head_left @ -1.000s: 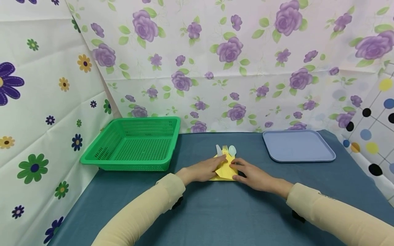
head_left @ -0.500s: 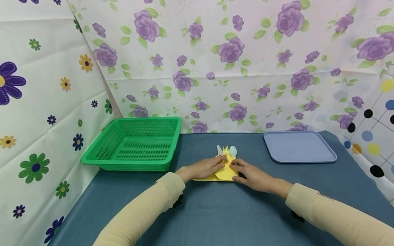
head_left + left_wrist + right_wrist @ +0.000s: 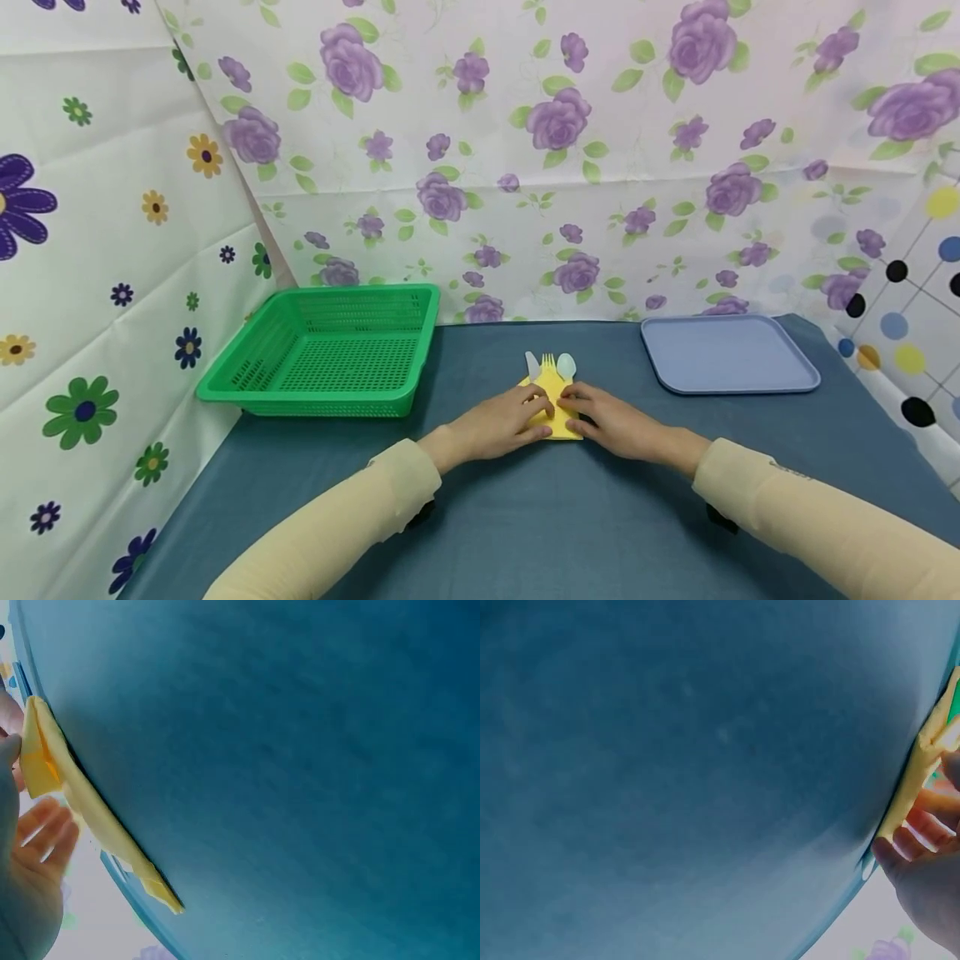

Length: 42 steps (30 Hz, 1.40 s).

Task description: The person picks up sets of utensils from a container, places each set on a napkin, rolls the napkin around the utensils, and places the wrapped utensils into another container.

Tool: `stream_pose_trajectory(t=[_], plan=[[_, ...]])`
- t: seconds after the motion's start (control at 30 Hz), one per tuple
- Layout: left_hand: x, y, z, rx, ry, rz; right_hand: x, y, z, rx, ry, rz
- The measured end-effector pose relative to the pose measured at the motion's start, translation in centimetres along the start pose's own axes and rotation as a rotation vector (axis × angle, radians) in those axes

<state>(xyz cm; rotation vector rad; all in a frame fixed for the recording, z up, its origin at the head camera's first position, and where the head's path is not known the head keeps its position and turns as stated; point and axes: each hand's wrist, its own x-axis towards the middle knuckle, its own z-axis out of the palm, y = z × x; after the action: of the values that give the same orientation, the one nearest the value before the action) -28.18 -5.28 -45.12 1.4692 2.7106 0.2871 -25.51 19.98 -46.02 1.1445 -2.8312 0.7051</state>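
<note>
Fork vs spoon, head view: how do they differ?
Colour: the fork is yellow, while the spoon shows a pale blue-green bowl.
Shape: the fork ends in narrow tines, the spoon in a rounded bowl.
Position: the fork sits between the knife and the spoon; the spoon is rightmost.
Shared: both stick out past the far edge of the yellow cloth.

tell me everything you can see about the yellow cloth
The yellow cloth is plain, thin and soft-looking, perhaps a napkin. It lies folded on the blue-covered table. A pale knife, a yellow fork and a pale spoon poke out past its far edge. The left hand is at its left side and the right hand at its right, with fingers touching it and hiding part of it. The left wrist view shows a loose flap.
</note>
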Motion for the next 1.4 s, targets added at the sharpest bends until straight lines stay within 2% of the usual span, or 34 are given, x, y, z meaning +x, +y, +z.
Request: stream_pose_trajectory(t=[0.1,0.23,0.4,0.5,0.7,0.83,1.1,1.27,1.4], plan=[[-0.4,0.1,-0.1,0.002,-0.003,0.037,0.5,0.2,-0.3,0.006,-0.010,0.012],[-0.6,-0.2,-0.3,0.021,0.012,0.117,1.0,0.6,-0.7,0.032,-0.062,0.046],[-0.6,-0.7,-0.3,0.030,0.039,0.184,1.3,0.9,-1.1,0.032,-0.122,0.010],[-0.6,-0.8,-0.2,0.029,0.038,0.180,1.5,1.1,-1.3,0.055,-0.172,-0.002],[-0.7,-0.7,-0.3,-0.003,0.017,0.132,1.5,1.5,-1.5,0.107,-0.252,0.053],[-0.7,-0.6,-0.3,-0.008,0.010,0.111,1.6,1.9,-1.5,0.100,-0.262,0.048],[-0.7,-0.7,-0.3,0.000,0.015,0.135,1.6,2.2,-1.7,0.135,-0.288,0.058],[-0.7,-0.8,-0.4,-0.020,-0.013,0.091,1.6,2.2,-1.6,0.126,-0.296,0.059],[-0.5,-0.9,-0.4,-0.020,-0.012,0.100,1.5,2.2,-1.4,0.127,-0.298,0.059]])
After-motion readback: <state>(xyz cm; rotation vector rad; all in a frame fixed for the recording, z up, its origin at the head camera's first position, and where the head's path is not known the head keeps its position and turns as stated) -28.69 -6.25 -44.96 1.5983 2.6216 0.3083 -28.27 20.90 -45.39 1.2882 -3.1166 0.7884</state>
